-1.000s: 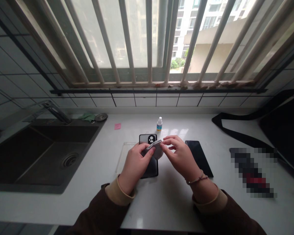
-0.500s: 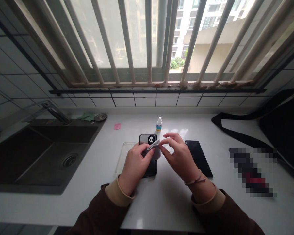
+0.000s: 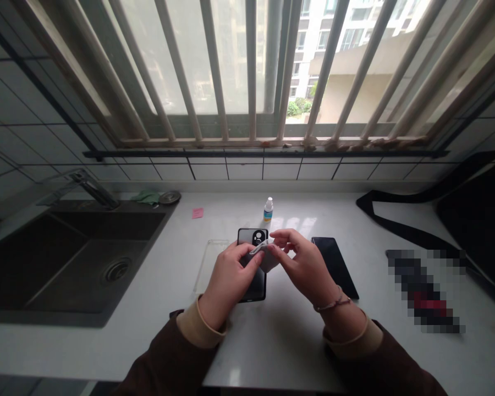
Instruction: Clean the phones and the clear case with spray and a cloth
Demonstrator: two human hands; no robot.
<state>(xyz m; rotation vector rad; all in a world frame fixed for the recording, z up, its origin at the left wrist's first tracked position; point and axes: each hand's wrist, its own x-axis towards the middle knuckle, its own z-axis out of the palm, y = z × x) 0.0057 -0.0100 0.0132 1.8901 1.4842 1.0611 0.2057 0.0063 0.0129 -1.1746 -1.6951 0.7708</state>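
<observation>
A small folded grey cloth (image 3: 270,262) is between my two hands, its upper edge bunched. My left hand (image 3: 227,275) is closed, pinching the cloth's left corner between thumb and index finger. From the right, my right hand (image 3: 303,261) pinches the cloth's upper edge, its other fingers curled above. Behind the cloth and my left hand is a black phone (image 3: 256,289), camera side up; whether my left fingers also grip it is hidden. A clear phone case (image 3: 206,267) lies left of my left hand. Right of my right hand lies a dark flat tablet-like device (image 3: 334,264).
A small white bottle with a blue and yellow label (image 3: 268,211) stands behind the phone. A pink note (image 3: 197,213) lies to its left. A sink (image 3: 146,264) occupies the left side; a black strap (image 3: 391,231) and a blurred-out item (image 3: 427,291) are at right.
My right fingers have closed in on the cloth's edge, and the cloth hangs a little more spread. The phone has shifted slightly right. My left hand keeps its pinch.
</observation>
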